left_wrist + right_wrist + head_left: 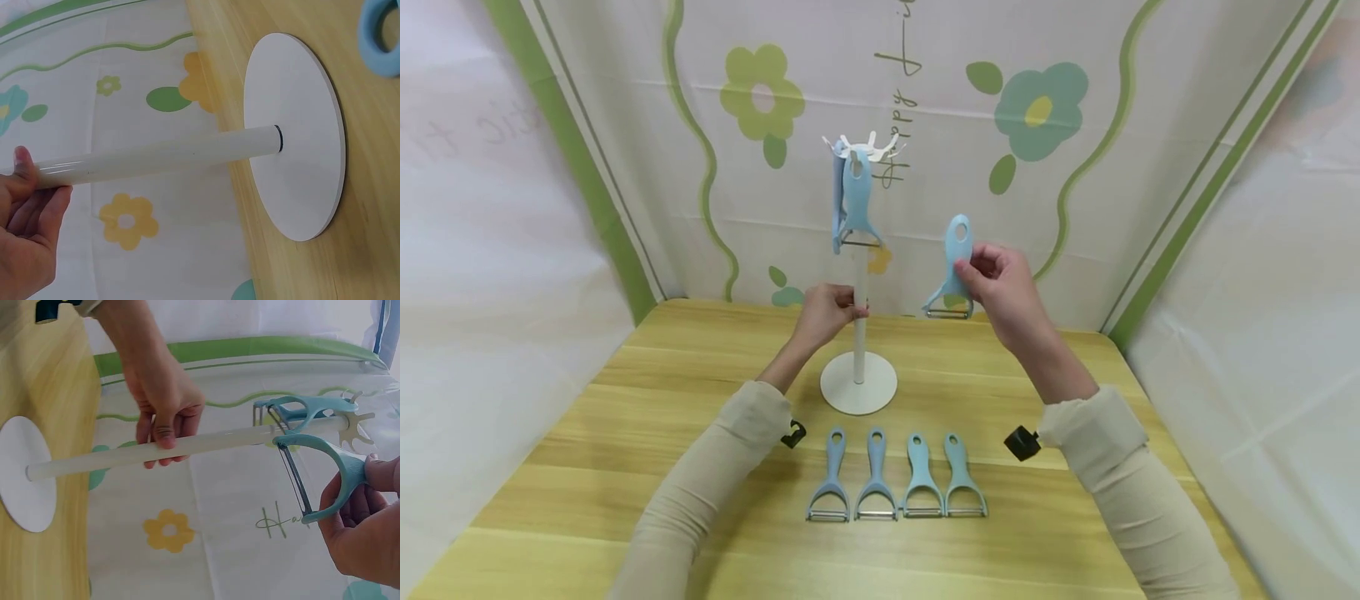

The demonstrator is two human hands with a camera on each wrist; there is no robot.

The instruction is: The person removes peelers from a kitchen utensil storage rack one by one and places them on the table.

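Above the wood-grain table (1045, 533), a light-blue Y-peeler (957, 242) is pinched handle-up by the right hand (1003, 290), beside a white hook stand (860, 275) whose pole (860, 337) is gripped by the left hand (827, 313); four more peelers (876, 460) are laid before its base (859, 397).

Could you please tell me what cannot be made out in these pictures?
- Head view: the front hanging peeler overlaps the peeler beside it, leaving the exact number hung uncertain.
- Left wrist view: the left edge cuts off the top of the stand; the top right corner crops a blue peeler.
- Right wrist view: the right hand covers part of the handle of the held peeler.
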